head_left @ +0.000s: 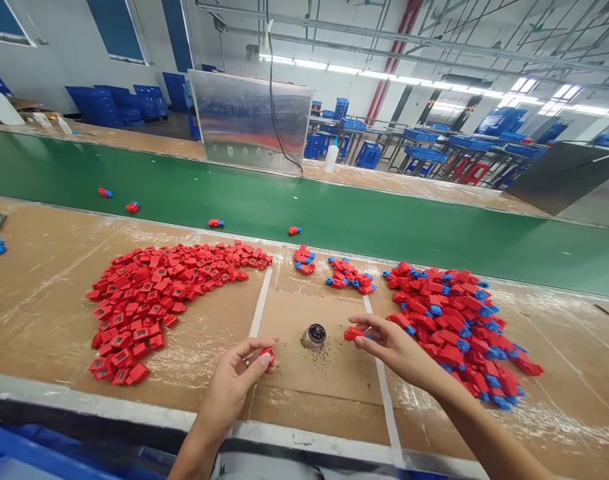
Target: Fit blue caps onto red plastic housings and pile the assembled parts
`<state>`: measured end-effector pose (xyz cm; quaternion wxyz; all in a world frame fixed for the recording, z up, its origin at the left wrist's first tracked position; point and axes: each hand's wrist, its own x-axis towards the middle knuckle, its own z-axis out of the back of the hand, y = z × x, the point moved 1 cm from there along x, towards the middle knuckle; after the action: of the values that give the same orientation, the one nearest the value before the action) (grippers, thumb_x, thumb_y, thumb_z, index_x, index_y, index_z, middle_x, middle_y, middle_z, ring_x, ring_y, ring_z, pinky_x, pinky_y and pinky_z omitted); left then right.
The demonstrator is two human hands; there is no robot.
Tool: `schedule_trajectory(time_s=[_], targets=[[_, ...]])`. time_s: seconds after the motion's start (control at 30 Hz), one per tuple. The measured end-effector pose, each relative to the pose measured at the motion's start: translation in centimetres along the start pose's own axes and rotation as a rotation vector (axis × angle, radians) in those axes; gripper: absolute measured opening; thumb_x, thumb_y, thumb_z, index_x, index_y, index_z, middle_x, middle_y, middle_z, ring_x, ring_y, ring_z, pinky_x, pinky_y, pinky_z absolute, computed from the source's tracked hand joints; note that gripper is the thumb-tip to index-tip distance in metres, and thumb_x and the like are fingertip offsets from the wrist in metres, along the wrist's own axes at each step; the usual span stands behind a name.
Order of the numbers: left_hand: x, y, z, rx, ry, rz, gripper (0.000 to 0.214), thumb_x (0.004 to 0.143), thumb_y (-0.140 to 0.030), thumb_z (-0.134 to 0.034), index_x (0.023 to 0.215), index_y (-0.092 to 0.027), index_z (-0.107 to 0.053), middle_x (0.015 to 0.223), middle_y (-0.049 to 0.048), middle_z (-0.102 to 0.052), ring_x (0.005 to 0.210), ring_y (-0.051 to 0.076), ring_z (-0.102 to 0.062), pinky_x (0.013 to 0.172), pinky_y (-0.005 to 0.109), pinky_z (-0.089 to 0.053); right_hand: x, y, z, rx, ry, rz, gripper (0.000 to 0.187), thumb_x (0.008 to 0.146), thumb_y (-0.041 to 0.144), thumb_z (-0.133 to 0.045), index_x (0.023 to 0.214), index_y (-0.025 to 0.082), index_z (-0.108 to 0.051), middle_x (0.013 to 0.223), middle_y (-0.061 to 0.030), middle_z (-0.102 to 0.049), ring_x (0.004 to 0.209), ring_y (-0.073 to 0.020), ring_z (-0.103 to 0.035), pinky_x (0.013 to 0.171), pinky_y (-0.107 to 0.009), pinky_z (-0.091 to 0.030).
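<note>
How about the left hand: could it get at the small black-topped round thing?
Probably yes: the black-topped thing stands close to the left hand, with only cardboard and dark specks between them, though that hand holds a red piece.

Passage between red heap (157, 287) and red-blue heap (451, 320); black-topped jar (315, 335) midway, small clusters (341, 275) at far end.

Plain red blocks (157, 288), red-and-blue pieces (451, 321), green belt (244, 200), brown cardboard (291, 310), white tape (261, 301), black cap (317, 333)
</note>
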<state>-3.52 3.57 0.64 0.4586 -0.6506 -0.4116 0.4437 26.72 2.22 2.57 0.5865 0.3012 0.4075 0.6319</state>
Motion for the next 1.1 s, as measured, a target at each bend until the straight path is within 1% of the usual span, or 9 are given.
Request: schedule_trajectory(time_s=[0.1,0.27,0.37,0.53,0.67,0.7,0.83,1.0,1.1], targets=[[-0.2,0.8,-0.9,-0.057,-0.042,-0.013,0.023,0.081,-0.034,-0.071,0.098,-0.018,-0.071,0.105,0.0055,-0.068,0.073,0.01,-0.059,0.071,0.02,-0.049,-0.1,1.1,0.1,-0.01,0.008,0.03,0.036,0.09,0.044,-0.055,0.114,0.018,-0.058,0.103,-0.0098,-0.069,0.085,-0.0203,-0.067,0.077,-0.039,-0.055],[-0.3,1.6,-2.8,-0.218,0.051,0.035,0.033,0.088,-0.041,-0.062,0.114,-0.022,-0.059,0.085,0.0009,-0.064,0.058,0.008,-0.054,0.049,0.018,-0.043,0.5,3.3,-0.4,-0.123,-0.021,0.151,0.023,0.091,0.034,-0.055,0.109,0.019,-0.061,0.108,-0.0084,-0.067,0.09,-0.0186,-0.066,0.08,-0.036,-0.054],[-0.4,2.0,-3.3,-0.214,0.082,0.064,0.032,0.086,-0.043,-0.063,0.11,-0.022,-0.057,0.084,0.0025,-0.066,0.055,0.009,-0.056,0.046,0.019,-0.043,1.0,4.0,-1.0,-0.287,-0.019,0.252,0.019,0.091,0.026,-0.056,0.108,0.02,-0.063,0.102,-0.0066,-0.067,0.093,-0.0192,-0.064,0.081,-0.035,-0.052],[-0.3,2.2,-2.5,-0.098,0.083,0.055,0.027,0.081,-0.041,-0.069,0.082,-0.014,-0.066,0.094,0.0091,-0.069,0.06,0.009,-0.056,0.055,0.021,-0.047,1.4,4.3,-1.7,-0.484,-0.015,0.341,0.018,0.091,0.019,-0.056,0.108,0.02,-0.062,0.099,-0.0067,-0.064,0.09,-0.0198,-0.062,0.078,-0.033,-0.05],[-0.6,1.8,-1.9,-0.033,0.049,0.011,0.028,0.07,-0.034,-0.08,0.091,-0.017,-0.072,0.118,0.0101,-0.062,0.084,0.016,-0.062,0.066,0.022,-0.05,1.4,4.3,-2.1,-0.547,-0.01,0.369,0.018,0.091,0.016,-0.055,0.107,0.02,-0.061,0.1,-0.0072,-0.063,0.089,-0.0203,-0.062,0.077,-0.033,-0.05],[-0.7,1.7,-1.9,-0.019,0.052,0.001,0.03,0.071,-0.034,-0.08,0.095,-0.017,-0.073,0.116,0.0099,-0.062,0.085,0.017,-0.063,0.066,0.022,-0.051,1.4,4.3,-2.1,-0.564,-0.006,0.37,0.018,0.091,0.016,-0.055,0.107,0.02,-0.061,0.099,-0.0073,-0.062,0.089,-0.0204,-0.062,0.076,-0.033,-0.05],[-0.9,1.7,-2.4,-0.073,0.106,0.042,0.04,0.08,-0.039,-0.072,0.113,-0.019,-0.066,0.097,0.0072,-0.067,0.066,0.014,-0.063,0.06,0.025,-0.053,1.6,4.4,-2.3,-0.618,0.01,0.369,0.017,0.091,0.016,-0.054,0.106,0.021,-0.061,0.096,-0.0065,-0.061,0.082,-0.0192,-0.062,0.071,-0.031,-0.049],[-0.5,2.4,-3.0,-0.175,0.046,0.075,0.028,0.081,-0.04,-0.07,0.098,-0.017,-0.069,0.096,0.0065,-0.07,0.072,0.015,-0.068,0.072,0.027,-0.056,1.5,4.7,-2.6,-0.71,0.019,0.359,0.013,0.091,0.014,-0.054,0.1,0.02,-0.06,0.093,-0.0062,-0.06,0.08,-0.0193,-0.062,0.07,-0.031,-0.049],[-0.3,2.6,-3.1,-0.148,0.011,0.078,0.034,0.076,-0.035,-0.076,0.105,-0.018,-0.071,0.096,0.0052,-0.069,0.073,0.013,-0.066,0.073,0.025,-0.055,1.4,4.8,-2.8,-0.763,0.015,0.36,0.012,0.092,0.015,-0.053,0.099,0.02,-0.06,0.092,-0.0061,-0.06,0.079,-0.0193,-0.062,0.068,-0.03,-0.049]])
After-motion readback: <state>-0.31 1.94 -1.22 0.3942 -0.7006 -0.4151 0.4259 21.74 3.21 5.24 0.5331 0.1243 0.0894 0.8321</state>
